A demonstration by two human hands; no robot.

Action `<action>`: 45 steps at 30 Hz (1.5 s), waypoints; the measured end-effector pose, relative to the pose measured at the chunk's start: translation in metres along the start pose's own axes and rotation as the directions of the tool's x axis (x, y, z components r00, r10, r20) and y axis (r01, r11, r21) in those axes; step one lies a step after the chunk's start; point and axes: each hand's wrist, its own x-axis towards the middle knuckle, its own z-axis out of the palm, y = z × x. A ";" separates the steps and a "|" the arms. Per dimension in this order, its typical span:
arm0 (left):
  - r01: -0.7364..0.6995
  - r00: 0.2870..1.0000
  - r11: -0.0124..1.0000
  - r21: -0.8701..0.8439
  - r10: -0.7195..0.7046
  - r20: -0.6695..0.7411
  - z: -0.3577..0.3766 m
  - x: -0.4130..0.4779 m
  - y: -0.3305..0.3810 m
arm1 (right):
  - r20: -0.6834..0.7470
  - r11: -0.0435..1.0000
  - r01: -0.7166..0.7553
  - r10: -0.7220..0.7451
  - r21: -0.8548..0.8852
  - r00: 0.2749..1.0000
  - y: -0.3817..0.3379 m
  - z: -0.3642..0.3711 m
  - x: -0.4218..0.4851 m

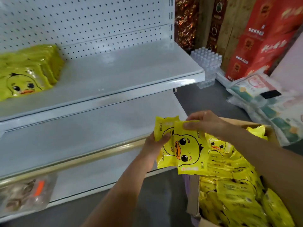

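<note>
At the far left, a stack of yellow duck packets [27, 74] lay on the upper shelf [123, 74] against the pegboard back. Below it, some clear packs [24, 192] sat on the bottom shelf. Toward the middle, the left hand [155, 145] gripped the rear packet [162, 126] by its left edge, with the thumb laid across its face and the other fingers curled behind it, out of view. The front packet [188, 149] overlapped it just to the right, its duck face turned sideways. Both were held in the air in front of the shelves. The right hand [206, 123] pinched the front packet's top edge, thumb on the printed side and fingers [201, 114] curled behind. Beneath that forearm, the cardboard box [237, 123] was full of loose yellow packets [232, 185]. Farther right stood a wrapped pack of water bottles [208, 63] and red cartons [255, 38], with printed bags [262, 104] lying on the floor.
</note>
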 end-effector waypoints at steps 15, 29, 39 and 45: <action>-0.075 0.989 0.984 -0.163 0.052 -0.139 -0.218 -0.152 0.036 | 0.046 0.975 0.222 -0.223 0.024 0.974 -0.182 0.240 -0.005; -0.332 0.800 0.821 -0.465 -0.016 -0.600 -0.366 -0.211 0.041 | 0.316 0.997 0.070 -0.071 0.015 0.946 -0.251 0.375 -0.009; -0.371 0.668 0.833 -0.412 -0.069 -0.741 -0.456 -0.213 0.085 | 0.213 0.934 0.354 -0.356 0.050 0.910 -0.339 0.423 0.052; -0.399 0.625 0.810 -0.430 -0.103 -0.774 -0.499 -0.200 0.105 | 0.086 0.863 0.476 -0.468 -0.170 0.879 -0.382 0.444 0.127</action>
